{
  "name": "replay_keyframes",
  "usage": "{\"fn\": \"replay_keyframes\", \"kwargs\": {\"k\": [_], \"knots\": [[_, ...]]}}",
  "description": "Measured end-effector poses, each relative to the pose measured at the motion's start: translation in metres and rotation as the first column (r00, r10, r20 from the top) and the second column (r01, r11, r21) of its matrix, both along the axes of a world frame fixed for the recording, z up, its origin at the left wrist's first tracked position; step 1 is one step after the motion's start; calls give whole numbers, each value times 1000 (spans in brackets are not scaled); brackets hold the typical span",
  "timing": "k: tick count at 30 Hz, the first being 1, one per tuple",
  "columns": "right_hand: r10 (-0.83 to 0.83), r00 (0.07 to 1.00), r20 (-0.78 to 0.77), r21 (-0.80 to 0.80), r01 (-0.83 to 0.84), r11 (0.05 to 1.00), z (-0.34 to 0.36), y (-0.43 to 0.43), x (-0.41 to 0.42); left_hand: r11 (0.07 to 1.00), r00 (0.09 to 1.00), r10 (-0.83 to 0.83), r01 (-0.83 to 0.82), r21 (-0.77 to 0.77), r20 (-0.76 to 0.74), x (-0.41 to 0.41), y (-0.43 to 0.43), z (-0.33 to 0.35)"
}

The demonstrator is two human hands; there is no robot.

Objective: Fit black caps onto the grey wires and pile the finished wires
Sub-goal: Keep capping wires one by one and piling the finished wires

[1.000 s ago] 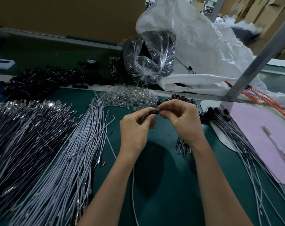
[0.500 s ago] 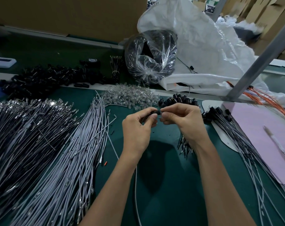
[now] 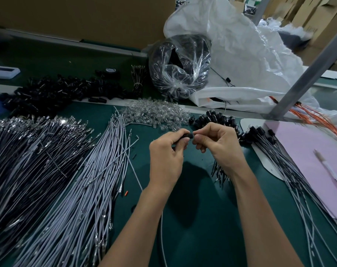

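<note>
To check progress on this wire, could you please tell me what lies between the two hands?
A black cap, pinched at the fingertips of the left hand and the right hand, as the head view shows.

Dim overhead light; edges bowed, slightly soft.

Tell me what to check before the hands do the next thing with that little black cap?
1. Left hand pinches the black cap: ok.
2. Right hand pinches its other end: ok.
3. Grey wire trails free between the forearms: ok.
4. Cap pushed fully on: cannot tell, fingers hide it.
5. Capped wires pile lies to the right, apart from the uncapped grey wires: ok.
</note>
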State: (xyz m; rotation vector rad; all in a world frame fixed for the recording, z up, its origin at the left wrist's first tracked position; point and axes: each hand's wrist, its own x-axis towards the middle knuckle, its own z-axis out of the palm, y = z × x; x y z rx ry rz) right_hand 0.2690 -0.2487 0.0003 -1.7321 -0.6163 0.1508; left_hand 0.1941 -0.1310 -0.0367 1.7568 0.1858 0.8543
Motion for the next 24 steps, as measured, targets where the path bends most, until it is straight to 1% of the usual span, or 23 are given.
{"fn": "replay_keyframes", "kwargs": {"k": [6, 9, 12, 16, 21, 24], "knots": [[12, 1000, 4, -33, -12, 999, -1, -1, 2, 987, 999, 34, -39, 155, 37, 0, 2, -3], [7, 1000, -23, -36, -8, 999, -3, -2, 3, 981, 998, 41, -47, 190, 37, 1, 0, -3], [-2, 999, -43, -22, 1, 1000, -3, -2, 4, 983, 998, 52, -57, 176, 36, 2, -1, -3], [18, 1000, -15, -21, -18, 1000, -3, -3, 6, 988, 999, 32, -35, 153, 20, 5, 1, -6], [47, 998, -32, 25, -46, 999, -5, -1, 3, 992, 999, 18, -24, 126, 48, 3, 2, -8], [80, 994, -75, 92, -73, 993, -5, -3, 3, 999, 998, -36, 34, 34, 61, 1, 1, -7]]}}
